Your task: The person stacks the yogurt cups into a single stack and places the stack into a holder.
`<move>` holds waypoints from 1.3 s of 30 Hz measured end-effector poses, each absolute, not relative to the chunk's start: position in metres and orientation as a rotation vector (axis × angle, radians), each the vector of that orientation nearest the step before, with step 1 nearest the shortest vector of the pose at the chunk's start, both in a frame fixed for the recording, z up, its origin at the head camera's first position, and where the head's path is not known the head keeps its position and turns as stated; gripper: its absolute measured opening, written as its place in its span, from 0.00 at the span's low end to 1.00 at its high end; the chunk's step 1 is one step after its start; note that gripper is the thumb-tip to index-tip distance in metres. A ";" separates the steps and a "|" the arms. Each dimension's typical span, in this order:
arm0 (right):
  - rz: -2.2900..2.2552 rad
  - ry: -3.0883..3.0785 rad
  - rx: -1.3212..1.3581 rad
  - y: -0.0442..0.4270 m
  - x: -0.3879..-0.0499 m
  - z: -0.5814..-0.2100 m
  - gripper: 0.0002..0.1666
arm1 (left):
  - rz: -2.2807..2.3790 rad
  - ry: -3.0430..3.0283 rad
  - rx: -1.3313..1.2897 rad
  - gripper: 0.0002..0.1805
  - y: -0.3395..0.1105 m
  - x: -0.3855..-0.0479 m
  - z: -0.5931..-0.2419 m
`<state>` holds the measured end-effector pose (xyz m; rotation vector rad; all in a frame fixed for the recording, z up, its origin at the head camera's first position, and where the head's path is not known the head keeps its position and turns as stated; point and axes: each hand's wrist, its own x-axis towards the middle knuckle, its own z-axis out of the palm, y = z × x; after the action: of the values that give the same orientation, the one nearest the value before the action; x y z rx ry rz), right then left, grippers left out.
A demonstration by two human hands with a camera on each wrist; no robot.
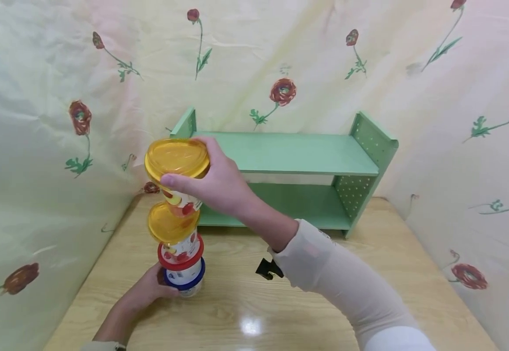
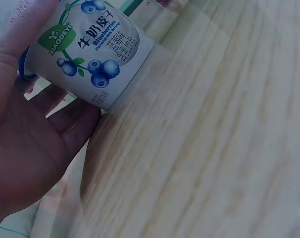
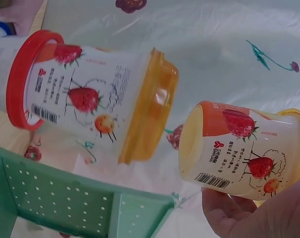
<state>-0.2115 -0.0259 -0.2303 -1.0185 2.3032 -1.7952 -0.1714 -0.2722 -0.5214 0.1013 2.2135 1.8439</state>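
My right hand point(image 1: 221, 183) grips a strawberry-printed cup with a yellow lid point(image 1: 177, 157) near its top. In the right wrist view, the base of this held cup point(image 3: 239, 153) is apart from the stack. Topmost in the stack is another yellow-lidded strawberry cup point(image 3: 85, 94), standing on a cup with a red lid point(image 1: 181, 265). Below that, a cup with a blue lid and blueberry print point(image 2: 100, 54) forms the bottom. My left hand point(image 1: 149, 287) holds this bottom cup, thumb on one side and fingers round behind it.
A green two-tier shelf point(image 1: 285, 151) with perforated side panels stands at the back, behind and right of the stack. A black buckle point(image 1: 268, 269) shows beside the right sleeve. Flower-printed cloth point(image 1: 237, 58) surrounds the wooden table point(image 1: 219, 312).
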 end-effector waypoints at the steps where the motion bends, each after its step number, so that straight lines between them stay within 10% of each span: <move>1: -1.788 2.305 -1.017 -0.028 -0.211 -0.231 0.46 | 1.841 2.218 0.100 0.55 -0.272 -0.172 -0.522; 39: -1.673 2.303 -0.919 -0.053 -0.214 -0.249 0.54 | 1.764 2.248 0.110 0.55 -0.274 -0.171 -0.518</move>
<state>-0.2145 -0.0532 -0.2488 -0.9187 2.3028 -1.6733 -0.1712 -0.2738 -0.5177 0.1096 2.2475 1.7636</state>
